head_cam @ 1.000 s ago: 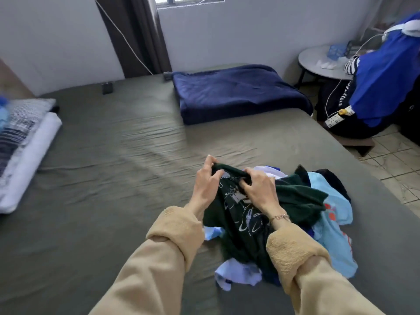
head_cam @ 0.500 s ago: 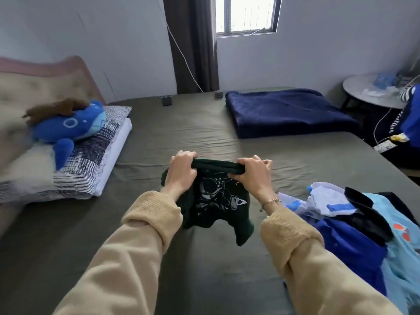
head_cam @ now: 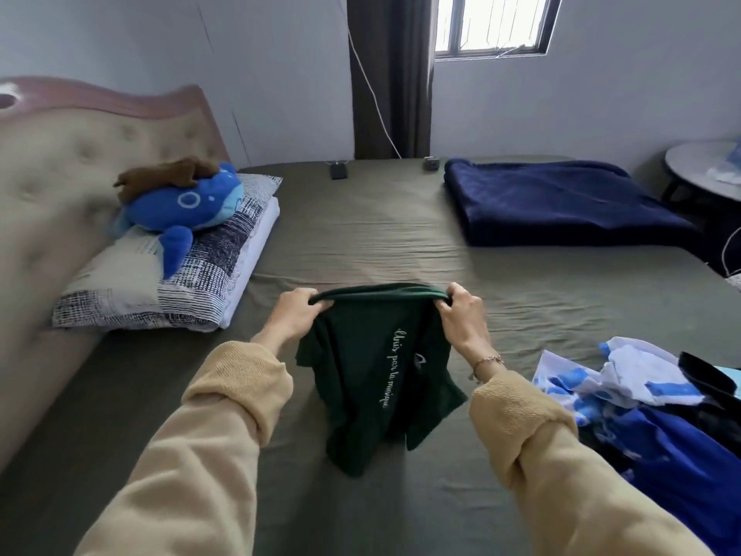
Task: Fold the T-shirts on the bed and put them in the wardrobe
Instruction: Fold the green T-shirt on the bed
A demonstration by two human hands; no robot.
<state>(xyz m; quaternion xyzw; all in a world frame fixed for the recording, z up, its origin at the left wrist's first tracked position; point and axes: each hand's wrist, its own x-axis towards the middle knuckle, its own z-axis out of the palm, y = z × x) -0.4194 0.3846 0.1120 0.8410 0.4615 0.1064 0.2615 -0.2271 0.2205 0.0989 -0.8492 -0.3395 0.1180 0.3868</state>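
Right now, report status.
Both hands, left hand and right hand, gripping green T-shirt, hanging unfolded. Clothes pile waiting right. Bed ahead open.

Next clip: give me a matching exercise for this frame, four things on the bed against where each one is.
Things:
1. green T-shirt
2. blue plush toy
3. navy blanket
4. pile of clothes

Places:
A. folded at the far right of the bed
B. held up between the left hand and the right hand
C. heaped at the near right edge
D. lying on the pillow by the headboard

Pairs: 1-B, 2-D, 3-A, 4-C
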